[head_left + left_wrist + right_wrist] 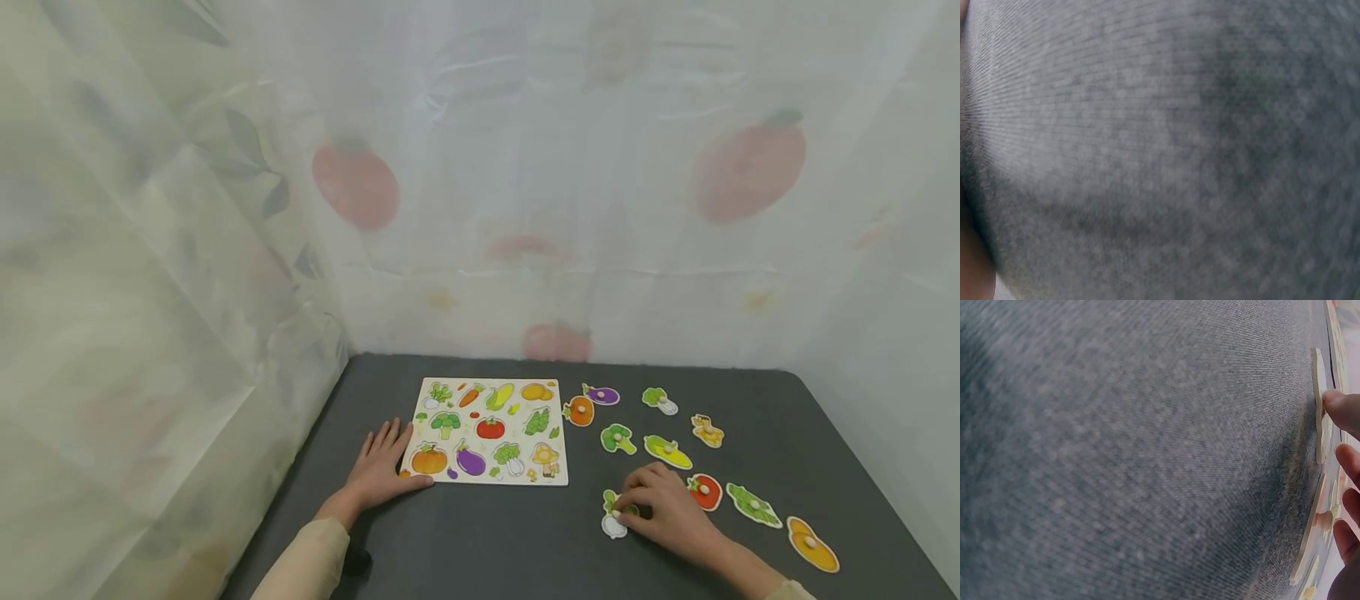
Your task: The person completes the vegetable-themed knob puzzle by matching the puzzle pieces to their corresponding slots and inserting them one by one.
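Observation:
A white puzzle board [468,454] printed with vegetables lies on the dark table. Along its left edge and lower left corner rests my left hand [381,468], fingers spread and straight, thumb at the near edge. To the right of the board, my right hand [666,510] pinches a turnip puzzle piece [613,527] with a white bulb and green leaves; the fingers hide part of it. In the right wrist view the thumb meets that thin wooden turnip piece [1319,425]. Just beyond the right knuckles lies a tomato piece [705,492], partly covered by the hand.
Several knobbed pieces spread over the right side: eggplant [602,395], pumpkin [579,412] against the board's edge, bok choy [660,401], broccoli [618,439], mushroom [707,432], corn [668,452], pea pod [753,507] and potato [813,546]. A printed curtain [555,192] hangs behind the table.

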A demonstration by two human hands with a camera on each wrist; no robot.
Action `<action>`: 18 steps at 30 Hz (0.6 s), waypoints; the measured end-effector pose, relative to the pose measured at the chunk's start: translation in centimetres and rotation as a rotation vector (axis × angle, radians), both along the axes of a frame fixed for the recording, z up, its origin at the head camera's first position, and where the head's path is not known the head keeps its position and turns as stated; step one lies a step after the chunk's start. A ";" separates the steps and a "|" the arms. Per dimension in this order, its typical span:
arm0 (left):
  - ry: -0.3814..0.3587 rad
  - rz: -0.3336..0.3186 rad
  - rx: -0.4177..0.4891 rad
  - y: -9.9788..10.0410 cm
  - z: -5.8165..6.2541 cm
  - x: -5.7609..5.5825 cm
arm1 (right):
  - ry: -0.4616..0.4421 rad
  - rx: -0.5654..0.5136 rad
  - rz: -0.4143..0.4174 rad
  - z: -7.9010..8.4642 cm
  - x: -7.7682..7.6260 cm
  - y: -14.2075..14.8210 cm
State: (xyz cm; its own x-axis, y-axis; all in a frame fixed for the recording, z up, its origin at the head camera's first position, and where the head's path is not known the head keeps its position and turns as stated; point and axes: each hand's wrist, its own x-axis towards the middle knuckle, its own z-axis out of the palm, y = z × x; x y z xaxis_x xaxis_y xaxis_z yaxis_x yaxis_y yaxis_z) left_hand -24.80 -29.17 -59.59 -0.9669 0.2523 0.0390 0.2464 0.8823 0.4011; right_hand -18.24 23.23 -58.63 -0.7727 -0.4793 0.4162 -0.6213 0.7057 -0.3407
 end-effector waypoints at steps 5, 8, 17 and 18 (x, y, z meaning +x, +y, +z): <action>-0.005 -0.003 -0.012 0.0 0.0 0.1 | 0.013 -0.014 0.004 0.1 0.1 -0.1; 0.006 -0.002 -0.010 0.0 0.0 0.1 | 0.013 -0.025 0.007 0.1 0.1 -0.1; -0.064 0.020 -0.076 -0.1 0.0 -0.3 | -0.019 -0.036 -0.032 -0.2 0.2 -0.1; -0.074 0.021 -0.080 -0.1 0.0 -0.4 | -0.022 -0.034 -0.036 -0.2 0.3 -0.1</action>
